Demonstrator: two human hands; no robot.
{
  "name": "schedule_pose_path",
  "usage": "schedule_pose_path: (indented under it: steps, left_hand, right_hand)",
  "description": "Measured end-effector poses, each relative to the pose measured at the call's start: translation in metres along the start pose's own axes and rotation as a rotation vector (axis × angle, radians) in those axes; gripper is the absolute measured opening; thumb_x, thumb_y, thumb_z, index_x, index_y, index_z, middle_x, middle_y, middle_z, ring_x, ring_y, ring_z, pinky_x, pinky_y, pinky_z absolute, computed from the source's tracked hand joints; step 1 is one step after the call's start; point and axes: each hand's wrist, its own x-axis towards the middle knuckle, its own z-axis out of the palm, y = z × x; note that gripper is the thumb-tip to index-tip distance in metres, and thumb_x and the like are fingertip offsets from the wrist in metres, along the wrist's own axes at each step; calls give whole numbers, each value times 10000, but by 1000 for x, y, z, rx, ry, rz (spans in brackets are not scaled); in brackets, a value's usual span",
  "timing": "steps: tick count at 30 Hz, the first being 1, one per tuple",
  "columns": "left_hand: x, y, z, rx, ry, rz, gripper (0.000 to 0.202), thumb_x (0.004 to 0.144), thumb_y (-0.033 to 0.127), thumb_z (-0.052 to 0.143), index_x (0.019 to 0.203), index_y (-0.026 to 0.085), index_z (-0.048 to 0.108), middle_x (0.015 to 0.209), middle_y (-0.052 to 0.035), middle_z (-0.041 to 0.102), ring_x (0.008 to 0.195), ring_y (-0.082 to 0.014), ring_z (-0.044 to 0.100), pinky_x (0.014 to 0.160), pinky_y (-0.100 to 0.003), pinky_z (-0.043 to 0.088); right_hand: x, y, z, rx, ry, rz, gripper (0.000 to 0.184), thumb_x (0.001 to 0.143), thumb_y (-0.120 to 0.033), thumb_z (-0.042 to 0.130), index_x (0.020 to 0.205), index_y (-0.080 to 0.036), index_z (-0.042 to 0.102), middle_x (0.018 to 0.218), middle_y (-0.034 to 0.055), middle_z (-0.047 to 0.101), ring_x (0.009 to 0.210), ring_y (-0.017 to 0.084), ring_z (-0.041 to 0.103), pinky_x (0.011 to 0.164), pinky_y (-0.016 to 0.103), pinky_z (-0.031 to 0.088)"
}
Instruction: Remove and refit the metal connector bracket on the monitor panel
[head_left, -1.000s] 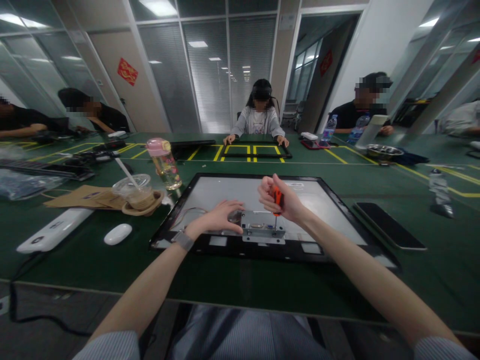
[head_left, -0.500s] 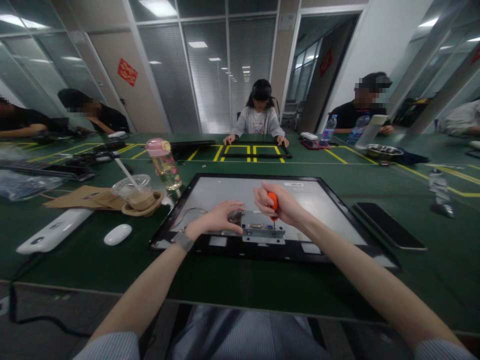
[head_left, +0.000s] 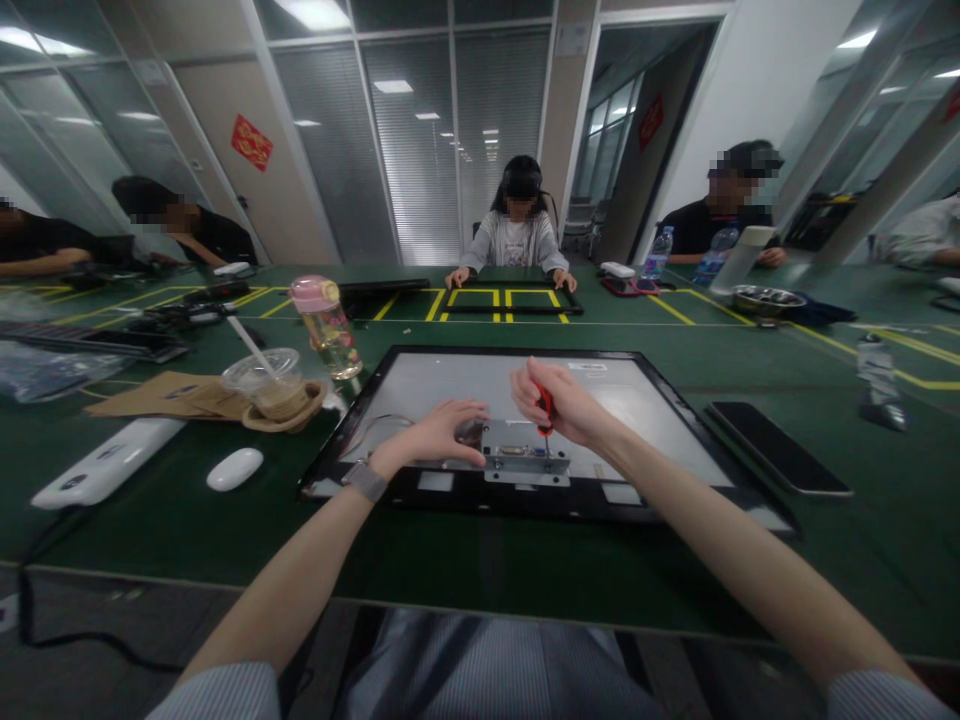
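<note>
A flat display panel (head_left: 634,400) with a black frame lies on the green table in front of me. Near its front edge sits a metal bracket (head_left: 525,478) with video ports. My right hand (head_left: 562,400) is closed around the handle of a red-orange screwdriver (head_left: 546,408), whose shaft points down at the right part of the bracket. On the bracket's left side rests my left hand (head_left: 442,432), fingers stretched and thumb apart, touching or very near its edge. A thin cable (head_left: 382,425) runs over the panel left of that hand.
Left of the panel are a plastic cup (head_left: 274,385) in a carton holder, a pink-lidded bottle (head_left: 326,325), a white mouse (head_left: 235,469) and a white power strip (head_left: 109,462). A black phone (head_left: 780,447) lies to the right. Across the table, a person (head_left: 517,235) holds a black frame (head_left: 514,300).
My right hand has turned slightly around the screwdriver handle, and its fingers cover the handle differently. The left hand stays in place.
</note>
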Motion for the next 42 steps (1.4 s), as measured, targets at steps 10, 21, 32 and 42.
schedule_pose_path:
  steps: [10,21,32,42]
  left_hand:
    - [1,-4,1,-3,11,21,760,720,678,728,1346,286,553,1579,-63,393,1494,-321,282,1249,-516,122]
    - [1,2,-1,14,-7,-4,755,733,635,746,1358,265,542,1581,-73,386,1500,-324,267,1248,-532,115]
    - [0,2,-2,22,-15,-6,770,737,676,716,1365,267,537,1586,-70,377,1498,-328,265,1244,-526,131]
    - [1,1,-2,10,-22,-8,780,733,680,716,1373,278,526,1589,-63,369,1506,-331,241,1252,-530,97]
  right_hand:
    - [-3,-5,3,3,13,-12,462,853,-523,686,666,-231,380,384,-145,338,310,39,180,364,190,114]
    - [0,1,5,-5,57,-51,522,897,-577,596,562,-203,454,468,-85,361,373,53,265,354,210,157]
    - [1,0,-8,-209,83,-114,508,864,-598,618,588,-220,421,540,-64,436,463,90,412,464,243,327]
    - [-5,-39,-19,-1113,-31,-60,409,972,-396,443,614,-211,515,542,-43,452,531,123,402,589,289,307]
